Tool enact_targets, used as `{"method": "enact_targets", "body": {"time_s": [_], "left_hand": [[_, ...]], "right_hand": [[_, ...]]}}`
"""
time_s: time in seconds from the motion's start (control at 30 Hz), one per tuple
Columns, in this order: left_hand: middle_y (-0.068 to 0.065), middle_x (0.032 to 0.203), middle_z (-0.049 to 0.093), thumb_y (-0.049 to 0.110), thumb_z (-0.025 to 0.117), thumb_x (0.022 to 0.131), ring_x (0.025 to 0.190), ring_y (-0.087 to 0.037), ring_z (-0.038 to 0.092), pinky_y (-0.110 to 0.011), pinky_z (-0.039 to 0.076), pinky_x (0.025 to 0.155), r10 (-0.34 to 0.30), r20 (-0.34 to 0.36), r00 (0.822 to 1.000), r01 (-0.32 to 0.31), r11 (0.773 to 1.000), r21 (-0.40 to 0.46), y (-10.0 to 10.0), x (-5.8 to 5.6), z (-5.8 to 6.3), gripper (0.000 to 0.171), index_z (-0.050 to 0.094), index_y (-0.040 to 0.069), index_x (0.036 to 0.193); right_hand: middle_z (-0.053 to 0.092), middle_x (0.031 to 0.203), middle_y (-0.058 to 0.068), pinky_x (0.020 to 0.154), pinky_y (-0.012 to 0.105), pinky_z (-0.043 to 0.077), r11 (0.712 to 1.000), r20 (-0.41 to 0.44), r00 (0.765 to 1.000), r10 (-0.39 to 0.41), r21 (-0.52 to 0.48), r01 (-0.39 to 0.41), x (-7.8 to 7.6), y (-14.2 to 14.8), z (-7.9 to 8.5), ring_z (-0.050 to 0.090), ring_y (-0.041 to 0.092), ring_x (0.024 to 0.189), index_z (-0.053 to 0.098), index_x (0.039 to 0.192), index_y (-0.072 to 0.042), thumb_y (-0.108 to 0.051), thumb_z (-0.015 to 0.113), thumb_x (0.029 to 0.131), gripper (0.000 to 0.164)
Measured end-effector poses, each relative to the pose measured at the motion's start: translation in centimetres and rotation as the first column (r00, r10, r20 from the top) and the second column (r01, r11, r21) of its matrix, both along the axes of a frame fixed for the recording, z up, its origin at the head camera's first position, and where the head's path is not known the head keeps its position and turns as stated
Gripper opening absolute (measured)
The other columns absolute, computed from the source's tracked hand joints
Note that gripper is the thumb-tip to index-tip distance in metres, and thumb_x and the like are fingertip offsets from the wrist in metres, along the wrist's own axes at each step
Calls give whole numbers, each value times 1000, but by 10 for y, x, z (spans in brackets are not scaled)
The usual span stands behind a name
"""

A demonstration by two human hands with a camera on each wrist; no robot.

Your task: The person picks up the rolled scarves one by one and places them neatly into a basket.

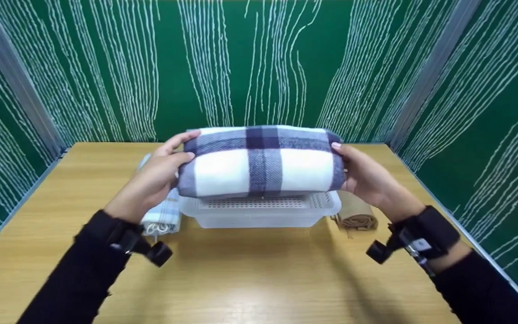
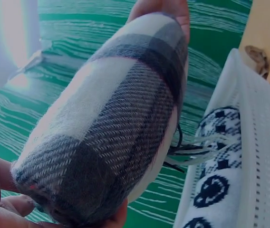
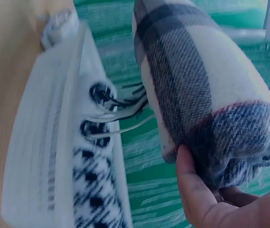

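Note:
A rolled plaid scarf [image 1: 263, 166] in white, grey and dark purple is held up level above a white plastic basket [image 1: 259, 220]. My left hand [image 1: 151, 180] grips its left end, thumb on the near side. At the opposite end my right hand [image 1: 371, 177] grips the roll, as the right wrist view also shows. Dark and white fringe [image 3: 130, 102] hangs from the underside of the scarf. Inside the basket lies a black-and-white patterned cloth [image 2: 216, 185] with checks and round animal-like motifs; in the head view the plaid roll hides it.
On the wooden table [image 1: 250, 270], a light blue rolled cloth [image 1: 162, 216] lies left of the basket. A brown rolled cloth [image 1: 355, 213] lies to its right. Green walls [image 1: 250, 67] with white wavy lines enclose the table at the back and sides.

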State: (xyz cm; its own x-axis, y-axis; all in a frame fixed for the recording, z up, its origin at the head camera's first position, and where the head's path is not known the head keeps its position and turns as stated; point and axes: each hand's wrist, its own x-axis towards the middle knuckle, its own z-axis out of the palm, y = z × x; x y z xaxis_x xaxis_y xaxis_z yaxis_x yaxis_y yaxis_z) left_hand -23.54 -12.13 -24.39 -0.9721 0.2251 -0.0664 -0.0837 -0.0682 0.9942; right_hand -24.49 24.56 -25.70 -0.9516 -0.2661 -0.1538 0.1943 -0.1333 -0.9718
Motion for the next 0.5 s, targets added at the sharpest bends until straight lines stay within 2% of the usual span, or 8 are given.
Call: {"method": "enact_targets", "body": {"time_s": [0.1, 0.27, 0.37, 0.5], "left_hand": [[-7, 154, 21, 3, 35, 99, 122, -28, 36, -38, 38, 89, 0, 35, 999, 0, 1000, -3, 6, -16, -14, 51, 34, 17, 148], [-10, 154, 21, 2, 33, 99, 123, -29, 36, -37, 37, 89, 49, 75, 996, -45, 997, -58, 17, -35, -42, 51, 34, 16, 148], [-11, 155, 18, 2, 33, 99, 127, -31, 33, -39, 35, 93, 60, 72, 996, -53, 993, -104, 21, -44, -55, 51, 34, 15, 148], [-13, 155, 17, 1, 35, 98, 132, -33, 28, -47, 32, 99, 51, 66, 997, -40, 987, -158, 25, -53, -65, 52, 34, 15, 148]], "right_hand": [[56, 111, 7, 78, 29, 53, 1000, 33, 999, -27, 9, 27, -13, 4, -12, 60, 17, 89, 41, 128, -11, -37, 53, 97, 42], [61, 98, 4, 70, 26, 54, 998, 62, 998, -17, 54, 14, -31, 10, -33, 61, 14, 78, 43, 123, -8, -35, 51, 98, 37], [58, 99, 6, 68, 25, 53, 997, 76, 997, -14, 81, 8, -41, 12, -42, 59, 14, 75, 42, 122, -7, -32, 49, 99, 35], [53, 106, 8, 74, 27, 52, 994, 107, 993, -39, 107, 27, -49, 15, -50, 58, 17, 81, 42, 122, -7, -25, 49, 99, 30]]}}
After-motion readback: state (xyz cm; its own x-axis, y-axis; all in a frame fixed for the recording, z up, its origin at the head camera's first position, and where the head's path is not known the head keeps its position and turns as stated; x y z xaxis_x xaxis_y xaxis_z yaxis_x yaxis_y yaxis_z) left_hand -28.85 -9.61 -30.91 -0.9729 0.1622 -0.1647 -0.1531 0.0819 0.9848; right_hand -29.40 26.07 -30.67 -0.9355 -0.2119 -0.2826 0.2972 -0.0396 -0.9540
